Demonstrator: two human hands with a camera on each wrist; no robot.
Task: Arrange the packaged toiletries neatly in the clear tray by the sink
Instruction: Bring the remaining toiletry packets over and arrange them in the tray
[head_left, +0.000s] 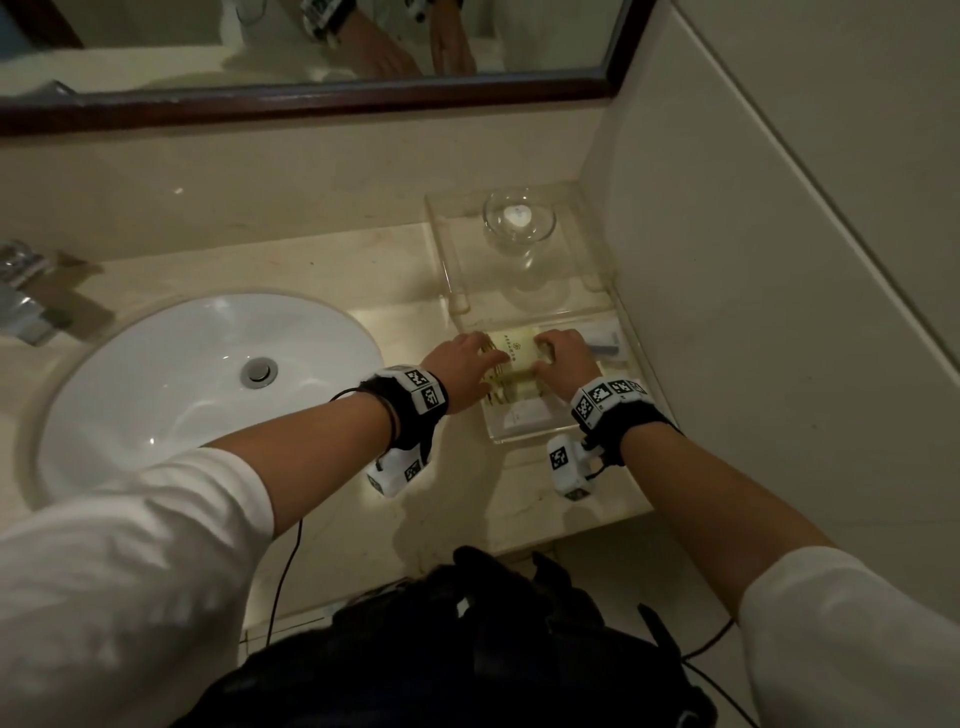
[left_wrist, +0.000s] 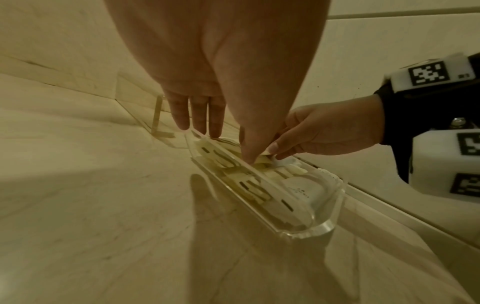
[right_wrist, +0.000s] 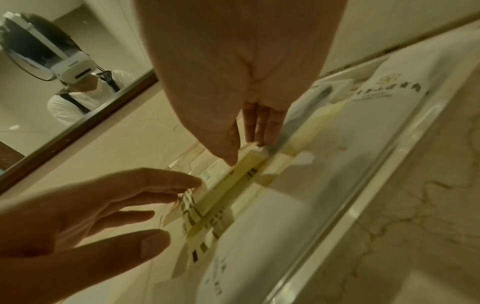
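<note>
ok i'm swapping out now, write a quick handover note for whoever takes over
Left hand: fingers straight, touching the left end of the cream packet.
Right hand: pinching the packet's right end.
The packet and the other packets lie in the clear tray right of the sink.
Done: packets in the tray.
Left: square the cream packet, let go.

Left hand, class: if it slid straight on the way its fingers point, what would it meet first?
Probably the cream packaged box in the clear plastic tray, which the left hand already touches; beyond lies the right hand.
</note>
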